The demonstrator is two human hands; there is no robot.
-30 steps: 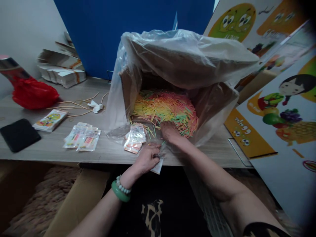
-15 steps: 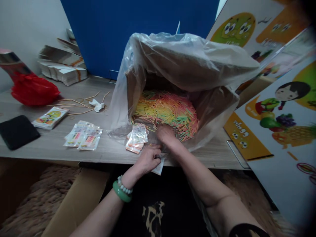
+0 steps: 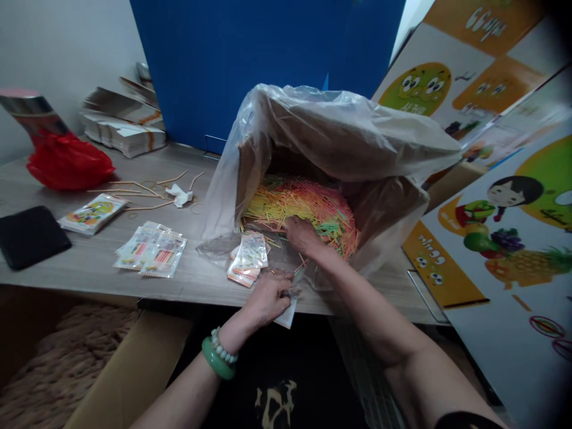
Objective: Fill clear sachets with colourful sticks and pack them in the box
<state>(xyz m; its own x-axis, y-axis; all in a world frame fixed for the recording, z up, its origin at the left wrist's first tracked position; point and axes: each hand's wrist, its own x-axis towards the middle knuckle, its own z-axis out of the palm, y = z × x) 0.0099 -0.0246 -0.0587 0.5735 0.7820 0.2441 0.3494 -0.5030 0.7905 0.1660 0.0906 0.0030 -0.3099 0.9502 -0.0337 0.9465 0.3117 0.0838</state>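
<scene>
Cardboard box (image 3: 250,173), tipped on its side near the worktop's (image 3: 89,268) front edge and lined with a loose plastic bag (image 3: 339,131), took up most of the view, one of each, its mouth facing the person. Within lay a heap of coloured sticks (image 3: 308,205), too many to count, spilling toward the opening. The right hand (image 3: 301,235) rested palm down at the heap's near edge, fingers curled into the sticks; whether it had closed on any could not be told. The left hand (image 3: 268,295), at the front edge, pinched one small packet (image 3: 286,314) that hung over the edge, its mouth seemingly held toward the box. Done well, the step probably called for raking a small bunch, aligned, and keeping the packet's mouth open close by. Just left of the box lay one stack of packets (image 3: 248,259); further left a fan of filled packets (image 3: 152,253), perhaps three or four.
</scene>
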